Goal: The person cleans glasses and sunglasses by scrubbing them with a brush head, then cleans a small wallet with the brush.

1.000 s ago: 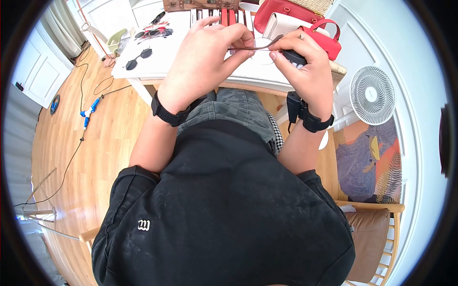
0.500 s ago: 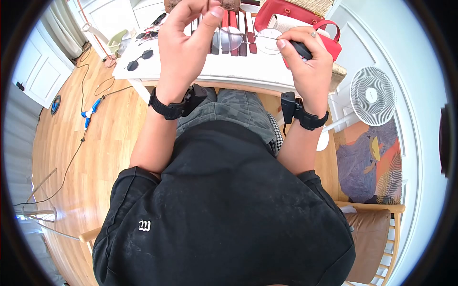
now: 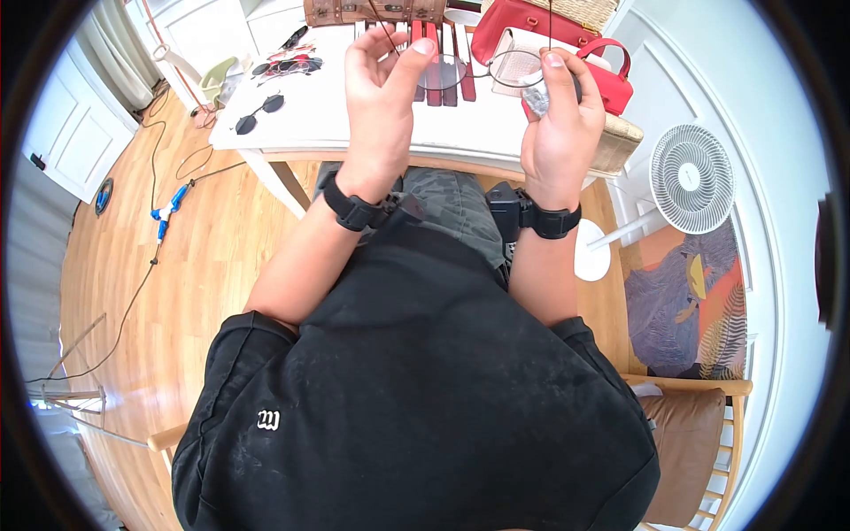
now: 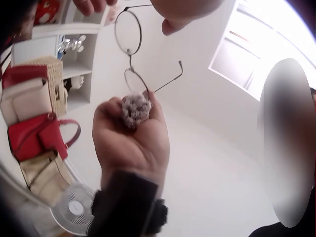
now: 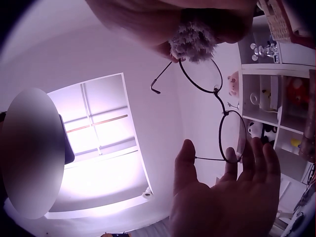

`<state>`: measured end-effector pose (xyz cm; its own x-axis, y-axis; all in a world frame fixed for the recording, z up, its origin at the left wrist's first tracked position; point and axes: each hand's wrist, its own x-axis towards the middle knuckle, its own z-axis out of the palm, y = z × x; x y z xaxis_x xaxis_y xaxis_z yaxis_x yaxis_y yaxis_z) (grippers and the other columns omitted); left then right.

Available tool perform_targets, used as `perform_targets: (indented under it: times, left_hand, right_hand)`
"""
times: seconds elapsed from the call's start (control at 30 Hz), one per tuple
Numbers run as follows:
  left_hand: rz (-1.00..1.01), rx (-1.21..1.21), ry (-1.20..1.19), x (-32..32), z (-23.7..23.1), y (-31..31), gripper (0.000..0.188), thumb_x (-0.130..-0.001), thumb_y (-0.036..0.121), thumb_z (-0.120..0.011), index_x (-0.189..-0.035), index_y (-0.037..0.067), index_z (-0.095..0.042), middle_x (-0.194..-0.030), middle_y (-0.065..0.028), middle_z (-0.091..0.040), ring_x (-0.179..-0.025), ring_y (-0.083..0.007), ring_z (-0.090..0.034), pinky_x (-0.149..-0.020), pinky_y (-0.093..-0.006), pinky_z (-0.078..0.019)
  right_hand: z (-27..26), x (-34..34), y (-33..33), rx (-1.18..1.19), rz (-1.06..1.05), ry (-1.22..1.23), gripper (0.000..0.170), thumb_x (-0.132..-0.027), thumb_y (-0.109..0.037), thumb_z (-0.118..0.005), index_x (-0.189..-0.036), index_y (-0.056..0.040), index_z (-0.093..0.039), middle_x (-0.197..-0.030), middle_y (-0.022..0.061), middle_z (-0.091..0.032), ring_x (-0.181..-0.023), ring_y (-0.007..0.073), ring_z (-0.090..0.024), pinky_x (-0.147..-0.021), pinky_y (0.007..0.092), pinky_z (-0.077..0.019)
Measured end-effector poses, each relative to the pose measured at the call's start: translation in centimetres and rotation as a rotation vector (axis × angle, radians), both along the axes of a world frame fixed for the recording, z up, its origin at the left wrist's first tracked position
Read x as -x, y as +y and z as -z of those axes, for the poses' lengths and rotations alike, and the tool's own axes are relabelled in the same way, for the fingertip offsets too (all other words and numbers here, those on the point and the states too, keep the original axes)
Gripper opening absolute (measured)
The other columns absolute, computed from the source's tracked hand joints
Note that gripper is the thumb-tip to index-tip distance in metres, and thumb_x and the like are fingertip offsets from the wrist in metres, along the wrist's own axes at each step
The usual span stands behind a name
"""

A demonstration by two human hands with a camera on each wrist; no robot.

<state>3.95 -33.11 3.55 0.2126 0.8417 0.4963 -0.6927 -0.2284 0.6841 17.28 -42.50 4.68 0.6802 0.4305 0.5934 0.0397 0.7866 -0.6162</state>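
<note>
Round thin-rimmed eyeglasses (image 3: 476, 76) are held up over the table, their arms unfolded and pointing away in the head view. My left hand (image 3: 382, 115) pinches one end of the frame; in the right wrist view a left fingertip overlaps the lens beside the rim. My right hand (image 3: 560, 133) grips the opposite end between thumb and fingers. That same hand holds a dark-backed pad with grey fluffy tufts (image 4: 136, 111) in its curled fingers, close under the rim. The tufts (image 5: 192, 43) overlap the near lens in the right wrist view.
Round dark sunglasses (image 3: 259, 113) and more eyewear (image 3: 288, 66) lie on the white table (image 3: 332, 111) at left. Behind the lenses are several red and dark strips (image 3: 431, 84). A red handbag (image 3: 611, 84) and a brown case (image 3: 376, 11) stand behind; a white fan (image 3: 692, 168) is at right.
The eyeglasses turned from nearly edge-on to lenses facing me, arms away. My left hand rose, then came back down and to the right. The grey tufts now show beside the right hand.
</note>
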Motion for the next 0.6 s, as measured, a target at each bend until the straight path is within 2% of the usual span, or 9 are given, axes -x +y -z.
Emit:
perform_targets:
  times: [0.03, 0.07, 0.13, 0.17, 0.2, 0.27, 0.3, 0.47, 0.6]
  left_hand:
    - [-0.039, 0.030, 0.044, -0.7, 0.8, 0.0, 0.054, -0.096, 0.033, -0.075, -0.134, 0.003, -0.052, -0.126, -0.0048, -0.060, -0.111, -0.0135, -0.058, -0.094, -0.0298, -0.0465]
    - [-0.039, 0.029, 0.043, -0.9, 1.4, 0.0, 0.054, -0.096, 0.033, -0.075, -0.134, 0.003, -0.052, -0.126, -0.0048, -0.060, -0.111, -0.0135, -0.058, -0.094, -0.0298, -0.0465]
    - [0.214, 0.227, 0.108, -1.0, 2.1, -0.4, 0.055, -0.096, 0.038, -0.075, -0.134, 0.005, -0.054, -0.123, -0.0021, -0.060, -0.109, -0.0134, -0.056, -0.095, -0.0295, -0.0453]
    - [0.289, 0.256, 0.108, -1.3, 2.5, -0.9, 0.049, -0.099, 0.040, -0.072, -0.133, 0.006, -0.059, -0.121, -0.0011, -0.061, -0.109, -0.0134, -0.056, -0.098, -0.0304, -0.0450]
    - [0.288, 0.257, 0.108, -1.3, 2.5, -1.1, 0.049, -0.099, 0.040, -0.072, -0.133, 0.006, -0.059, -0.121, -0.0011, -0.061, -0.109, -0.0134, -0.056, -0.098, -0.0304, -0.0450]
    - [0.688, 0.233, 0.040, -1.4, 2.5, -1.3, 0.043, -0.100, 0.037, -0.074, -0.127, 0.005, -0.065, -0.111, 0.0013, -0.063, -0.103, -0.0101, -0.055, -0.092, -0.0301, -0.0479]
    - [0.719, 0.224, -0.022, -1.3, 2.3, -1.6, 0.032, -0.105, 0.031, -0.067, -0.124, 0.005, -0.069, -0.109, 0.0011, -0.066, -0.102, -0.0111, -0.057, -0.092, -0.0309, -0.0485]
    - [0.590, 0.201, -0.145, -1.3, 1.9, -1.1, 0.029, -0.108, 0.023, -0.063, -0.127, 0.002, -0.066, -0.105, -0.0022, -0.070, -0.097, -0.0138, -0.064, -0.091, -0.0324, -0.0524]
    - [0.558, 0.206, -0.253, -1.4, 2.0, -0.1, 0.029, -0.108, 0.022, -0.061, -0.128, 0.001, -0.063, -0.111, -0.0072, -0.072, -0.102, -0.0175, -0.068, -0.092, -0.0363, -0.0563]
  right_hand:
    - [0.0, 0.4, 0.1, -0.001, 0.000, -0.001, 0.019, -0.100, -0.012, -0.073, -0.110, 0.0043, -0.071, -0.099, 0.0030, -0.072, -0.088, 0.0076, -0.062, -0.081, 0.0232, -0.0492]
    - [0.1, 0.7, 0.2, -0.024, 0.053, -0.016, 0.019, -0.100, -0.012, -0.073, -0.110, 0.0038, -0.071, -0.099, 0.0029, -0.071, -0.089, 0.0072, -0.062, -0.081, 0.0230, -0.0490]
    - [0.1, 1.2, 0.3, -0.050, 0.104, -0.034, 0.019, -0.100, -0.013, -0.073, -0.109, 0.0033, -0.071, -0.099, 0.0027, -0.071, -0.089, 0.0067, -0.061, -0.081, 0.0228, -0.0488]
    - [0.1, 1.4, 0.4, -0.033, 0.146, -0.039, 0.019, -0.100, -0.014, -0.073, -0.109, 0.0026, -0.071, -0.099, 0.0026, -0.071, -0.089, 0.0064, -0.060, -0.081, 0.0228, -0.0486]
    - [0.2, 1.6, 0.5, -0.014, 0.187, -0.044, 0.019, -0.100, -0.015, -0.073, -0.108, 0.0019, -0.070, -0.100, 0.0024, -0.070, -0.089, 0.0062, -0.060, -0.080, 0.0228, -0.0484]
    - [0.6, 2.0, 0.9, -0.040, 0.173, -0.049, 0.018, -0.100, -0.015, -0.073, -0.108, 0.0011, -0.070, -0.099, 0.0019, -0.070, -0.089, 0.0062, -0.060, -0.080, 0.0230, -0.0484]
    - [0.8, 2.1, 1.1, -0.066, 0.161, -0.054, 0.018, -0.100, -0.016, -0.073, -0.107, 0.0004, -0.070, -0.099, 0.0015, -0.069, -0.088, 0.0061, -0.059, -0.079, 0.0233, -0.0484]
    - [1.3, 3.0, 1.5, -0.042, 0.109, -0.097, 0.016, -0.100, -0.016, -0.074, -0.105, -0.0008, -0.071, -0.099, 0.0010, -0.068, -0.089, 0.0069, -0.058, -0.080, 0.0239, -0.0477]
    - [1.8, 3.5, 1.9, -0.022, 0.131, -0.200, 0.012, -0.097, -0.011, -0.073, -0.101, 0.0001, -0.071, -0.102, 0.0018, -0.065, -0.091, 0.0096, -0.058, -0.082, 0.0266, -0.0471]
